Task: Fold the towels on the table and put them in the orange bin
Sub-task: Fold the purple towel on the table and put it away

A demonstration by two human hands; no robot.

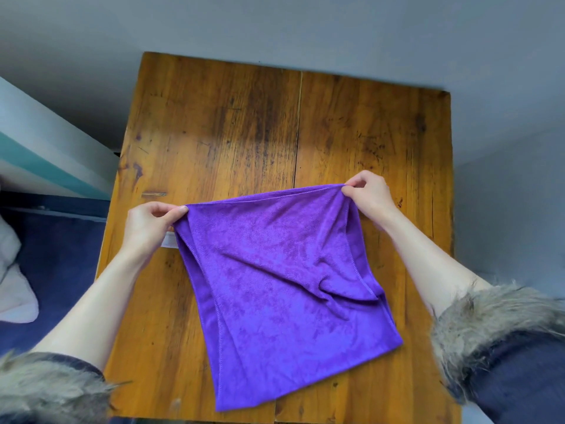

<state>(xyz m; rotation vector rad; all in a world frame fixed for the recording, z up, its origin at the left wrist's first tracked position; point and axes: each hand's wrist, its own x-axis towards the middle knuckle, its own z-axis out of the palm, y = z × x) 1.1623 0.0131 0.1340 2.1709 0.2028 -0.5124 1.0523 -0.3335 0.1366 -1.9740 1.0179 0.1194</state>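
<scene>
A purple towel (275,286) is stretched over the wooden table (220,123). Its near part lies flat on the wood while its far edge is lifted. My left hand (146,224) pinches the far left corner between thumb and fingers. My right hand (370,194) pinches the far right corner the same way. A white label (168,240) shows under the left corner. The right side of the towel has a loose fold and wrinkles. No orange bin is in view.
A grey floor surrounds the table. To the left are a white and teal panel (46,154) and a dark blue surface (52,255) with a pale cloth (12,286) on it. My sleeves have fur cuffs.
</scene>
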